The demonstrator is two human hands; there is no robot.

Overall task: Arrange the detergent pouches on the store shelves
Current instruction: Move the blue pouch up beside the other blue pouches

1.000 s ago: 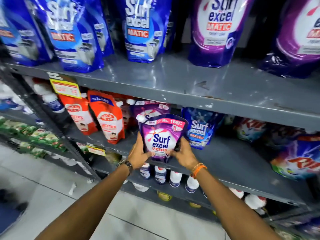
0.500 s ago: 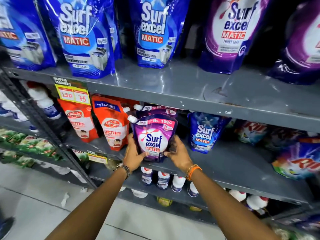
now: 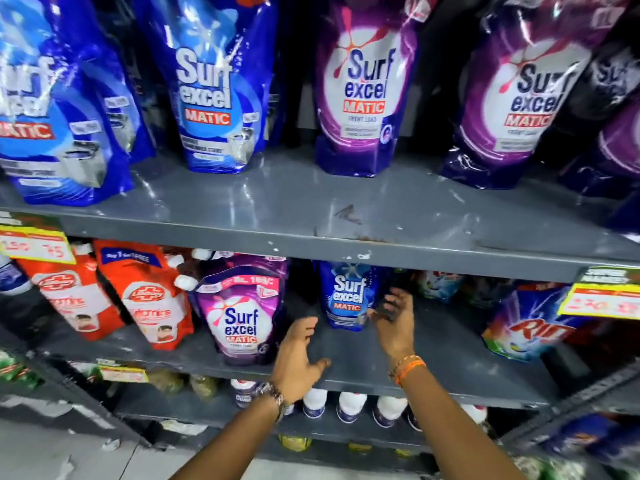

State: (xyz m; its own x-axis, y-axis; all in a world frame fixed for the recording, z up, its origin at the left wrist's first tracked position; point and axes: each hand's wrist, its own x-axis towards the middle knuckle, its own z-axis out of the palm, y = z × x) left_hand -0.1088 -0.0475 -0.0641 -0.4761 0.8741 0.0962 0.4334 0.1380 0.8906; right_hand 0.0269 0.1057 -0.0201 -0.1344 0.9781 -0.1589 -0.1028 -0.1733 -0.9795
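Note:
A small purple Surf Excel Matic pouch (image 3: 240, 317) stands upright on the middle grey shelf (image 3: 450, 372), with nothing holding it. To its right stands a small blue Surf Excel pouch (image 3: 348, 296). My left hand (image 3: 299, 358) is open over the bare shelf between the two pouches. My right hand (image 3: 394, 320) is open, fingers spread, just right of the blue pouch and near its edge; whether it touches is unclear. Large blue pouches (image 3: 207, 84) and large purple pouches (image 3: 363, 88) stand on the top shelf (image 3: 294, 216).
Red Lifebuoy pouches (image 3: 152, 299) stand left of the purple pouch. A Rin pouch (image 3: 530, 327) leans at the right. Yellow price tags (image 3: 34, 244) (image 3: 602, 299) hang from the shelf edges. White-capped bottles (image 3: 349, 407) line the lower shelf.
Both hands have let go of the purple pouch, which now stands on the shelf. Both hands moved right toward the blue pouch. The view has moved closer to the shelves.

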